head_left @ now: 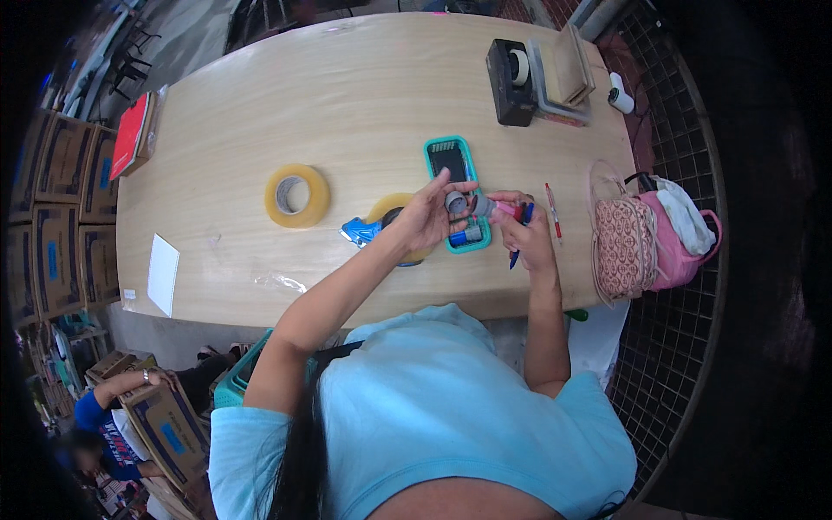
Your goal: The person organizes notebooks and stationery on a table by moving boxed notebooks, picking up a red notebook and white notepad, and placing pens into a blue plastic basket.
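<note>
My left hand (426, 218) pinches a small grey round cap (456, 203) between thumb and fingers. Close beside it, my right hand (529, 232) grips a pink marker (496, 208) with its grey end pointing at the cap, and a blue pen (523, 217) is held in the same hand. Both hands hover over a teal tray (444, 149) holding a dark flat item and a small blue thing. Partly hidden under my left hand lies a blue tape dispenser (360, 230) with a yellow roll.
A loose yellow tape roll (297, 196) lies on the wooden table (347, 95). A red pen (552, 211) and pink bags (626, 247) are on the right. A black tape dispenser (510, 82) stands far right; a white paper (162, 274) lies left. Another person (104, 407) handles cardboard boxes.
</note>
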Demonstrator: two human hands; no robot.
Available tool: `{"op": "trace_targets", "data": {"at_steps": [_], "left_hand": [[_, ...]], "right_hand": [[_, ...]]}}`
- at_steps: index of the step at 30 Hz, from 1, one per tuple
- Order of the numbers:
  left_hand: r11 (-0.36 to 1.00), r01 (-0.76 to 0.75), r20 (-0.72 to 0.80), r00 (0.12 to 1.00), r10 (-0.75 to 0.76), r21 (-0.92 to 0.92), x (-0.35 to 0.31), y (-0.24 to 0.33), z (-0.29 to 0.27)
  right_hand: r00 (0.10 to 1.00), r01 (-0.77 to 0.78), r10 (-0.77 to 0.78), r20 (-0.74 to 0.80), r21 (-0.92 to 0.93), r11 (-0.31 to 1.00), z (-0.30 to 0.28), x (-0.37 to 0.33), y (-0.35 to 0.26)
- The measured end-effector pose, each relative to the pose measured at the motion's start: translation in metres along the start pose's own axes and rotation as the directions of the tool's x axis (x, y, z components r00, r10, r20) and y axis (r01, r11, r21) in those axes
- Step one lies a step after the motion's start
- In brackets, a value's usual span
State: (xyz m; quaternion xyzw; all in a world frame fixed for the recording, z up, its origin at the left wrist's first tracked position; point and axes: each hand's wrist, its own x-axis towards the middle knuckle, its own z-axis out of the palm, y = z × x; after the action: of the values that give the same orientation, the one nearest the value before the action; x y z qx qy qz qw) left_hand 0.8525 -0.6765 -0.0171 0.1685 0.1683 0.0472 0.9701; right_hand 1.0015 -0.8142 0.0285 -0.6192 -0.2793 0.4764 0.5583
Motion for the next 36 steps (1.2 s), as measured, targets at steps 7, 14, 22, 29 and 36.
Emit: {"op": "trace_targets", "data": {"at_steps": [7,14,22,29,36], "left_hand": [[0.978,-0.119,-0.050,0.992,0.112,-0.173,-0.015,-0.005,0.007],[0.929,-0.254,-0.176,0.961,0.212,-0.269,-0.010,-0.019,0.000],[0.940,-0.015,-0.291,0.949,0.121,0.340,-0.014,-0.008,-0.003],[0.620,0.071,-0.102,0.995,0.014,0.781,-0.009,-0.040,-0.002],[0.470,0.090,-0.205,0.959,0.198,0.878,-0.018,-0.048,0.002]], "right_hand": [[0.937,0.317,-0.344,0.065,-0.574,0.755,0.031,0.016,0.011],[0.833,0.471,-0.552,0.030,-0.562,0.680,0.064,0.009,0.015],[0.983,-0.185,0.109,0.150,0.817,0.545,-0.005,0.026,0.059],[0.992,-0.111,0.018,0.125,0.800,0.589,-0.005,0.029,0.069],[0.989,-0.148,0.100,0.110,0.688,0.710,0.006,0.013,0.068]]}}
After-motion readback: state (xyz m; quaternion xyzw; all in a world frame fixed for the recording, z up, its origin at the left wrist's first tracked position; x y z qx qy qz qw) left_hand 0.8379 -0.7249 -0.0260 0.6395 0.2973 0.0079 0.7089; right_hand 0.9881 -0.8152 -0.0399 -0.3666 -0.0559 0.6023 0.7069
